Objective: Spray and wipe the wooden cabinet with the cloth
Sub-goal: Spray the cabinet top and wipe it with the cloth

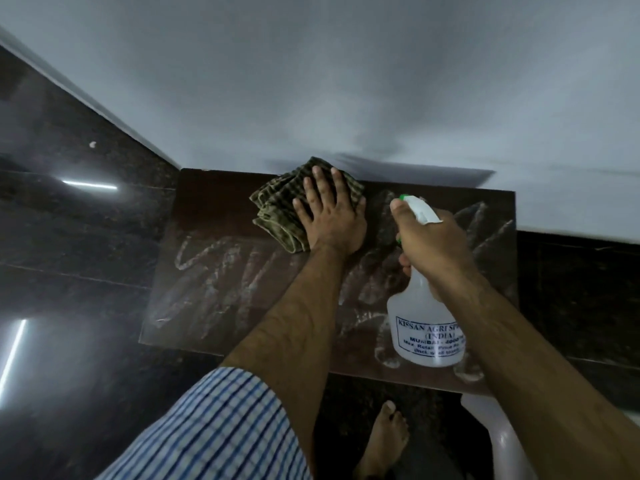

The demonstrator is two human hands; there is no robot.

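The dark wooden cabinet top (214, 268) lies below me against a pale wall, streaked with whitish wet smears. A folded olive striped cloth (277, 209) rests near its back edge. My left hand (329, 216) presses flat on the cloth, fingers spread. My right hand (429, 244) grips the neck of a translucent white spray bottle (426, 327) with a white trigger head and green nozzle tip, held tilted above the right half of the top. Its printed label faces me.
A pale wall (346, 81) rises behind the cabinet. Glossy dark stone floor (69, 237) surrounds it, with light reflections at left. A white plastic chair arm (498, 438) sits at lower right, and a bare foot (384, 441) stands in front of the cabinet.
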